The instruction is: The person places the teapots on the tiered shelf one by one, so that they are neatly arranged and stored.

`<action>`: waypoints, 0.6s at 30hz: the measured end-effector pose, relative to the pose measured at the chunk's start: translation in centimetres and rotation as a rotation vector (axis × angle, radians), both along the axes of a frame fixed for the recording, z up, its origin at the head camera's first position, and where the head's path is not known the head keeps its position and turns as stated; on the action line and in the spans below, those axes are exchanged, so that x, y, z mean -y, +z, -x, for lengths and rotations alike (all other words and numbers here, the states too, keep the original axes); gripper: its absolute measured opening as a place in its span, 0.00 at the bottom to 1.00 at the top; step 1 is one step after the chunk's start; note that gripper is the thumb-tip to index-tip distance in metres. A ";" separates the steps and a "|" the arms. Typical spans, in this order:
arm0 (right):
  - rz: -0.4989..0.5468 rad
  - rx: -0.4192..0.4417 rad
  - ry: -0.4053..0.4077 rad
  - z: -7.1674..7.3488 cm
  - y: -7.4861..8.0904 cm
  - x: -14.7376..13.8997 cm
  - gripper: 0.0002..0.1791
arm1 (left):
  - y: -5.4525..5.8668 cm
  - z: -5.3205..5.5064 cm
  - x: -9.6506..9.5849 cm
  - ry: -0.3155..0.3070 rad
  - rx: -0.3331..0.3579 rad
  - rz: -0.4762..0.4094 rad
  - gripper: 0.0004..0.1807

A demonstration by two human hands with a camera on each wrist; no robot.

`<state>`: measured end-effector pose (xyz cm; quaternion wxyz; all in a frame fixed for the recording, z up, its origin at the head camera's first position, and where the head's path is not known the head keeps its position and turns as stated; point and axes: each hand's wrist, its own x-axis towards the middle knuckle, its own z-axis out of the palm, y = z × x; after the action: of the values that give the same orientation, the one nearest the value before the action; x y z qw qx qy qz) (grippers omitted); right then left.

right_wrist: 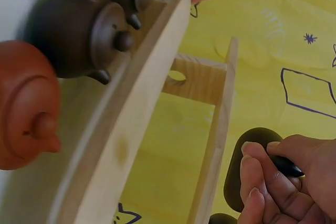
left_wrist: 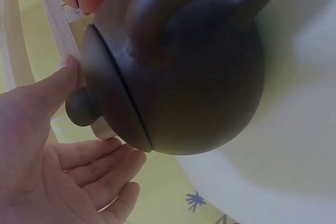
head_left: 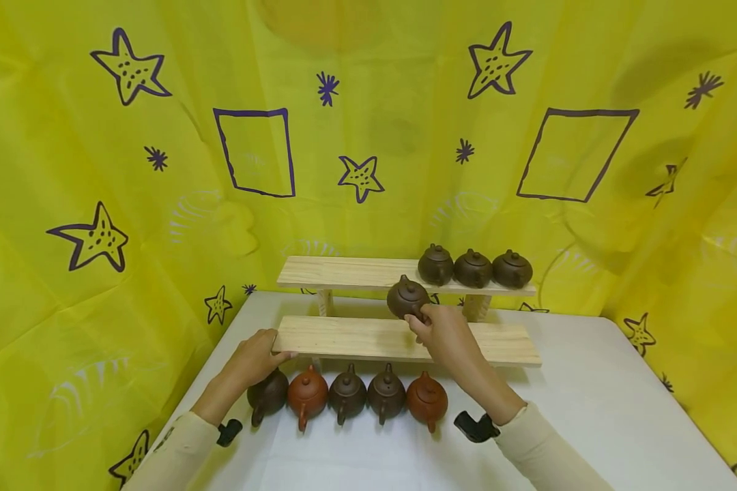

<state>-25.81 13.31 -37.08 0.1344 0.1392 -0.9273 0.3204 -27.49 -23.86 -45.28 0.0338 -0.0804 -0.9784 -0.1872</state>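
Observation:
My right hand (head_left: pixel 447 334) grips a dark brown teapot (head_left: pixel 405 298) by its handle, holding it in front of the upper shelf with the spout pointing away. In the right wrist view the fingers (right_wrist: pixel 252 174) curl against the handle side, and the teapot body (right_wrist: pixel 257 135) is partly hidden behind them. My left hand (head_left: pixel 254 356) holds the left end of the lower wooden shelf (head_left: pixel 350 339), thumb at its front edge. Just below that hand stands another dark teapot (left_wrist: pixel 194 93), which fills much of the left wrist view.
Three dark teapots (head_left: pixel 473 269) stand at the right of the upper shelf (head_left: pixel 344 271). In front of the stand, a row of brown and red-orange teapots (head_left: pixel 308 392) sits on the white table (head_left: pixel 589 409). A yellow patterned cloth (head_left: pixel 405 102) hangs behind and at both sides.

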 end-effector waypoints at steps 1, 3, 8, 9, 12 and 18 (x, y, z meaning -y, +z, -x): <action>0.003 0.003 -0.001 0.4 0.2 0.2 0.22 | 0.0 0.0 0.0 0.002 0.001 -0.003 0.36; 0.014 0.014 -0.001 1.1 0.6 0.4 0.22 | 0.0 0.1 0.0 -0.001 -0.001 -0.007 0.35; 0.026 -0.010 -0.016 2.9 1.5 0.9 0.25 | 0.0 0.2 -0.1 -0.003 -0.008 -0.009 0.35; 0.022 -0.018 -0.019 3.2 1.6 0.9 0.25 | 0.0 0.3 -0.2 -0.005 -0.011 -0.006 0.35; 0.023 -0.017 -0.025 4.2 2.0 1.3 0.27 | 0.1 0.2 -0.2 0.001 -0.006 -0.010 0.36; 0.019 0.054 -0.049 5.8 2.2 1.8 0.26 | 0.0 0.1 -0.1 0.002 -0.003 -0.007 0.35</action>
<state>-31.61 11.48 -34.85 0.1183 0.1064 -0.9308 0.3292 -27.63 -23.78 -45.32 0.0356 -0.0794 -0.9779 -0.1902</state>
